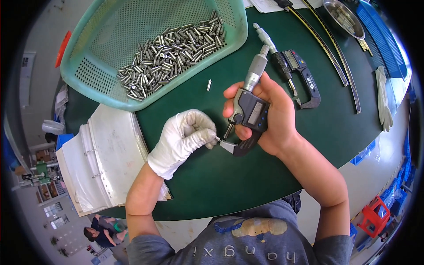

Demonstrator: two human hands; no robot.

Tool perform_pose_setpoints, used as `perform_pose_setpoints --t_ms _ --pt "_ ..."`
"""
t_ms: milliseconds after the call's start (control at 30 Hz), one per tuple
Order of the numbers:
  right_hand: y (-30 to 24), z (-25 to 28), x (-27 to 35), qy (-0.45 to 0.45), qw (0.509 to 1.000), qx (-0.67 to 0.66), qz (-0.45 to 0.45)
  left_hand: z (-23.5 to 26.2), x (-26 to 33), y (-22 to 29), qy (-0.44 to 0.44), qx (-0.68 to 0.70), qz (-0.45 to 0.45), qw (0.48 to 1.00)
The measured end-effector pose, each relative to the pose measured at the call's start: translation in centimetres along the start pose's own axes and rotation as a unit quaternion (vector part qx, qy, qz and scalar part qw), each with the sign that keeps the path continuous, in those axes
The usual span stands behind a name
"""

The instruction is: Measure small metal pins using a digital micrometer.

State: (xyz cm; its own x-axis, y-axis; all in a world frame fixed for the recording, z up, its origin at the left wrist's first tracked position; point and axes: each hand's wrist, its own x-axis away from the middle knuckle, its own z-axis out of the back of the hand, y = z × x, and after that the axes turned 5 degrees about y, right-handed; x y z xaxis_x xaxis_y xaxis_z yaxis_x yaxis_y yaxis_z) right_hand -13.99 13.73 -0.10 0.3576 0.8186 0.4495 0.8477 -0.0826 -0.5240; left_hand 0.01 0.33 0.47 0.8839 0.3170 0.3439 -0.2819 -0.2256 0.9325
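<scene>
My left hand (180, 140), in a white glove, pinches a small metal pin (217, 138) at the jaw opening of a digital micrometer. Only the pin's end shows past the fingertips. My bare right hand (282, 117) is wrapped round that micrometer (251, 108), its thimble pointing up and away and its dark frame toward me. A single loose pin (209, 85) lies on the green table (194, 187) beyond my hands. Behind it, a green plastic basket (176, 85) holds a heap of shiny metal pins (172, 55).
A second digital micrometer (297, 66) lies right of my right hand. An open ring binder (112, 152) is at the left. Farther right are curved measuring strips (324, 42), a metal bowl (342, 17), a blue basket (384, 39) and a white glove (383, 97). Another person (102, 232) sits beyond the table.
</scene>
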Motion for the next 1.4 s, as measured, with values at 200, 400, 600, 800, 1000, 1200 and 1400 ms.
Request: perform_pose_setpoints --t_ms 200,400,600,800,1000,1200,1400 --pt "0.19 -0.1 0.03 -0.012 1.0 0.004 0.006 -0.5 0.22 -0.26 0.034 0.034 0.006 0.999" --pt "0.36 0.33 -0.14 -0.017 1.0 -0.007 0.02 -0.97 0.23 -0.49 0.044 0.047 0.003 0.998" --pt "0.24 -0.1 -0.05 -0.005 1.0 -0.012 0.011 -0.76 0.27 -0.65 0.032 0.055 -0.009 0.998" --pt "0.02 -0.19 0.17 0.02 1.0 0.018 0.014 -0.97 0.12 -0.55 0.023 0.043 -0.005 0.999" --pt "0.14 -0.32 0.11 0.01 0.997 0.065 0.03 -0.65 0.48 -0.67 -0.003 0.032 -0.008 0.999" --pt "0.03 0.01 -0.03 0.01 0.998 0.054 0.017 -0.86 0.29 -0.43 0.008 0.054 -0.003 0.999" --pt "-0.01 -0.22 -0.15 0.002 0.999 0.045 0.012 -0.66 0.43 -0.5 0.008 0.038 -0.011 0.999"
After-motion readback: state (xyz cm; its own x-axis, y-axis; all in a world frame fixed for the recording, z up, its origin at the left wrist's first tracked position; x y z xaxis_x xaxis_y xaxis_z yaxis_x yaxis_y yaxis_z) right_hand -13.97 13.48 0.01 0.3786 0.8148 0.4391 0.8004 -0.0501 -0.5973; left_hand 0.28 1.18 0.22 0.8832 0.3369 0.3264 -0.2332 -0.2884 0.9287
